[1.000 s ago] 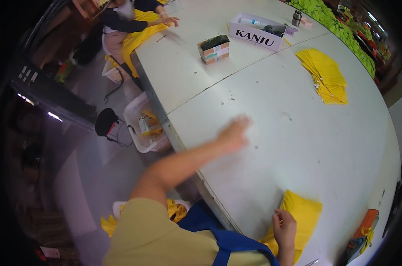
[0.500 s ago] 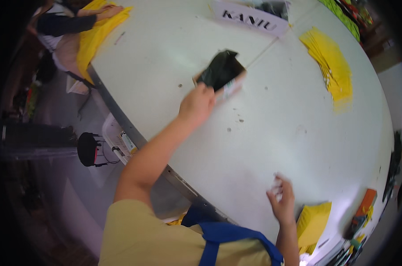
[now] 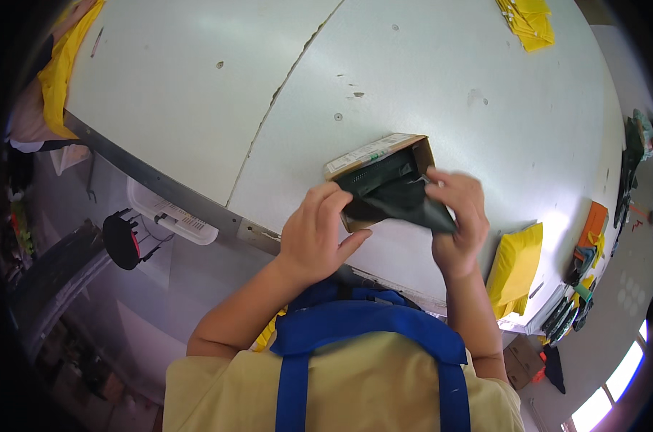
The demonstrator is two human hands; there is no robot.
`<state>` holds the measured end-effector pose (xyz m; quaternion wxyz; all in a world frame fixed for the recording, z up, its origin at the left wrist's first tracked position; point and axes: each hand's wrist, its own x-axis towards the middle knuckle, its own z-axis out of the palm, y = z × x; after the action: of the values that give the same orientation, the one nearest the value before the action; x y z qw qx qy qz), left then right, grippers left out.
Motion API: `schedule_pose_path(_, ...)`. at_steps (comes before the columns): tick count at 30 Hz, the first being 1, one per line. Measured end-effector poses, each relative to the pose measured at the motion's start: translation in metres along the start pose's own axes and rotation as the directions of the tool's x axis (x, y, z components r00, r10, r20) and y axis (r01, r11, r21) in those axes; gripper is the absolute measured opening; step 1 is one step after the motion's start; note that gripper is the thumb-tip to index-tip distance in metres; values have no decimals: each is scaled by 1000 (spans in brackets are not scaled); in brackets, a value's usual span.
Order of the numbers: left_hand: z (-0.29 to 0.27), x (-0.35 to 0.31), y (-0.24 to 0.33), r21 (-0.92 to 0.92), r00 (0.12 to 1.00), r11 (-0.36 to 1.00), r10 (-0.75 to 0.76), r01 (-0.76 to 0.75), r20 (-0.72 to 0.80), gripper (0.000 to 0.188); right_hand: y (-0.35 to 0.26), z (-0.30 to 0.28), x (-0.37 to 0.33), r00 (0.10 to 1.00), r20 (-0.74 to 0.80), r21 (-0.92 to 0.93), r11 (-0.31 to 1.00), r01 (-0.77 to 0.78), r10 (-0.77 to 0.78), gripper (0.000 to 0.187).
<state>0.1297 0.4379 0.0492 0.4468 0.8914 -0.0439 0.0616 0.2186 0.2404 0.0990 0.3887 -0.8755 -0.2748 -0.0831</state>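
Observation:
Near the table's front edge is a small cardboard box (image 3: 375, 153) with a printed white side, tilted with its opening toward me. Dark green-black plastic (image 3: 402, 194) lines it and sticks out of the opening toward the right. My left hand (image 3: 313, 232) grips the box's left end, fingertips at the rim and thumb along the near side. At the other end, my right hand (image 3: 460, 219) is closed on the loose dark plastic, pinching it between thumb and fingers. What lies deeper in the box is hidden.
A yellow folded stack (image 3: 515, 266) lies right of my right forearm, and a yellow pile (image 3: 529, 23) at the far right. Beyond are an orange block (image 3: 591, 223) and tools. At far left, another person handles yellow fabric (image 3: 61, 79). A white basket (image 3: 172, 212) hangs beside the table.
The box has come from farther up the table to just in front of me. My right hand has moved over from the right and taken hold of the dark plastic.

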Motion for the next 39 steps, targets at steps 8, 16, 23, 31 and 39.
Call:
schedule_pose_path(8, -10, 17, 24, -202, 962, 965, 203, -165, 183, 38, -52, -36, -16, 922, 311, 886, 421, -193, -231, 14)
schedule_pose_path(16, -53, 13, 31, -986, 990, 128, -82, -107, -118, 13, -24, -59, -3, 959, 274, 525, 824, -213, 74, 41)
schedule_pose_path(23, -188, 11, 38, -724, 875, -497, -199, -479, -443, 17, 21, -28, 4, 897, 350, 25, 955, -297, 270, 25)
schedule_pose_path(31, -104, 49, -54, -913, 592, 390, -711, -119, -381, 31, 37, 62, 37, 503, 824, -386, 908, 162, 261, 15)
schedule_pose_path(39, 29, 8, -12, -419, 930, 839, -364, 348, 44, 59, 23, 59, 39, 514, 848, -318, 898, 305, 126, 9)
